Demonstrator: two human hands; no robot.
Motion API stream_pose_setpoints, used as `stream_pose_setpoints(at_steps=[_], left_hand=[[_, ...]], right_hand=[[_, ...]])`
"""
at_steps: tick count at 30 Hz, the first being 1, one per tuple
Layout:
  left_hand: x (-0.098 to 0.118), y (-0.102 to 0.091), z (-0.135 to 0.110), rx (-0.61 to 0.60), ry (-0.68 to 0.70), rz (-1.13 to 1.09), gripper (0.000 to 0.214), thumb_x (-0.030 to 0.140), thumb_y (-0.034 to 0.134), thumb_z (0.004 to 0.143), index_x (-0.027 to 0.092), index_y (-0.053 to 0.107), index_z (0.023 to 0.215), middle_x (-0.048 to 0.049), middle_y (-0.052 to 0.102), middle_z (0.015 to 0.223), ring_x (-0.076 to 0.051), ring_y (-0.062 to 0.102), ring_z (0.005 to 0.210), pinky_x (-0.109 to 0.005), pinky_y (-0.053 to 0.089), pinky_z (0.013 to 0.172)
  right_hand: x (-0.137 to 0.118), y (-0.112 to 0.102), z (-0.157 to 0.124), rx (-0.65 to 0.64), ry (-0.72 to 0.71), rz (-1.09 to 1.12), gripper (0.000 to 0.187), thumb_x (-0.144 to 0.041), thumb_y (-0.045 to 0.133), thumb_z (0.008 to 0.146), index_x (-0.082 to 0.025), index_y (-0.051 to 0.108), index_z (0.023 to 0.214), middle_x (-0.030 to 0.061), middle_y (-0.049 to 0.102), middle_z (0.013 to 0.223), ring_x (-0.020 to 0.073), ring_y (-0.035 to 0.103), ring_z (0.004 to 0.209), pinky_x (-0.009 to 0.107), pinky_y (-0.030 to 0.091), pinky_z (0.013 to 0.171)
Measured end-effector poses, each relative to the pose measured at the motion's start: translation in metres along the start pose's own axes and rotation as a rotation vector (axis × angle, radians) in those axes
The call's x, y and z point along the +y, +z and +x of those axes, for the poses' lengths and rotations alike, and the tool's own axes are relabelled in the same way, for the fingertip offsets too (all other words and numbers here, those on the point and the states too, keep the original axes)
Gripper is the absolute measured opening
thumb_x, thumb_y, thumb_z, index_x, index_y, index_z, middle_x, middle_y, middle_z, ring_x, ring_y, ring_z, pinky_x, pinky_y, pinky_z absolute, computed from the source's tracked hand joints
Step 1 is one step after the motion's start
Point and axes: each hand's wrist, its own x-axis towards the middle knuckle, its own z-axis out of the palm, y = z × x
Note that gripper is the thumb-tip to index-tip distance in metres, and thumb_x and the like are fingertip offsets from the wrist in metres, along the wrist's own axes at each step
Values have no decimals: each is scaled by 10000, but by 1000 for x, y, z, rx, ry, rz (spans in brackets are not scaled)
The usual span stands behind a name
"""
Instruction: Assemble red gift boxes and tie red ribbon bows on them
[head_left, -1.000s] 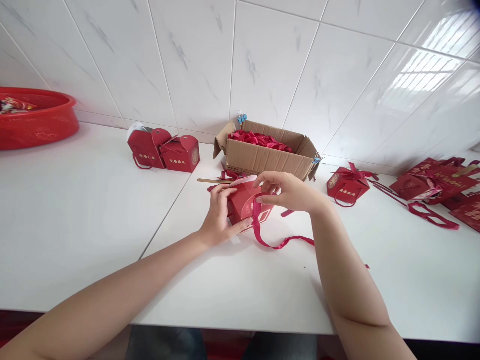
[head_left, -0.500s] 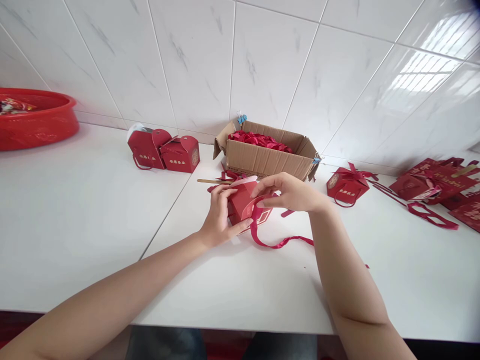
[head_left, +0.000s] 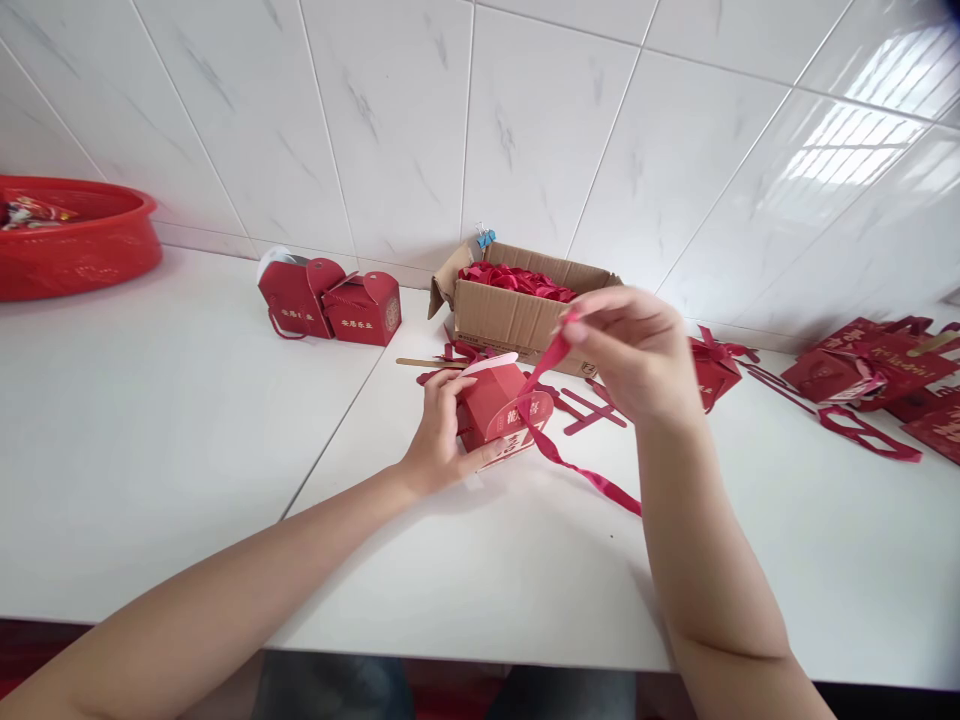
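A small red gift box (head_left: 495,405) with gold characters stands on the white table in front of me. My left hand (head_left: 439,435) grips its left side, thumb along the bottom edge. My right hand (head_left: 637,350) is raised above and to the right of the box, pinching one end of a red ribbon (head_left: 577,465). The ribbon runs down from my fingers through the box's front flap and trails right along the table.
A cardboard carton (head_left: 517,315) full of red ribbons sits behind the box against the tiled wall. Two finished red boxes (head_left: 330,300) stand at the back left, a red basin (head_left: 71,240) far left. More red boxes and flat blanks (head_left: 870,370) lie at the right.
My right hand has lifted up and to the right from the box's flap, pulling the ribbon taut through it. The left hand and the box have stayed in place.
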Motion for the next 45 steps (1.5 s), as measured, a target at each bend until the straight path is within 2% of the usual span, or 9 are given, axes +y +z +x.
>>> stream_pose_setpoints(at_steps=[3,5,7,11,14,18,25,37,45], left_hand=[[2,0,1,3,19,-6,789,413,793,680,274,328,1302,-132,295,1309,-330,330,1316,-534,454,1000],[3,0,1,7,24,-13,799,415,789,684,280,323,1318,-131,300,1312,-329,336,1311,-532,457,998],[3,0,0,6,15,-15,829,415,792,681,285,312,1345,-130,302,1319,-331,344,1312,-533,455,1003],[2,0,0,-4,-25,-17,901,427,791,679,292,271,1402,-136,276,1345,-346,347,1322,-556,440,1019],[2,-1,1,-6,7,-20,903,441,771,698,312,254,1427,-126,280,1340,-353,326,1331,-570,421,1035],[5,-2,2,-20,62,17,912,451,757,709,337,243,1453,-119,313,1341,-363,312,1324,-593,395,1044],[7,-2,2,-39,31,7,948,445,760,707,297,227,1476,-126,314,1346,-332,282,1344,-557,380,1089],[11,-3,4,-64,105,20,891,404,747,727,257,267,1463,-111,337,1486,-317,299,1331,-576,325,1114],[10,-1,1,-66,19,-46,910,420,763,705,258,268,1451,-135,307,1389,-332,276,1367,-528,420,1072]], right_hand=[[-11,-10,-7,184,-86,-165,307,-472,553,876,-379,569,1169,29,619,1144,222,638,1065,355,584,764],[-16,-16,-8,170,-110,-154,353,-485,556,874,-438,505,1220,6,573,1233,215,631,1089,332,582,764],[-16,-17,-6,94,-83,-67,435,-446,632,835,-445,469,1238,-6,552,1272,192,655,1018,322,582,770],[3,-5,6,-131,230,6,625,-333,770,707,-327,478,1258,51,571,1266,156,676,821,339,593,745],[26,7,14,-174,391,-3,659,-277,777,679,-271,483,1269,91,568,1274,146,667,812,330,588,726],[44,16,19,-156,463,-45,631,-247,767,678,-231,497,1247,114,568,1277,127,655,813,313,571,747],[48,20,17,-155,419,-29,560,-256,761,694,-241,534,1206,93,544,1317,89,648,733,289,563,720],[56,25,17,-133,414,-38,465,-243,757,713,-200,601,1149,102,589,1277,145,688,863,327,571,812],[57,31,17,-107,376,-2,344,-210,752,702,-188,661,1033,79,728,982,200,702,907,346,583,813]])
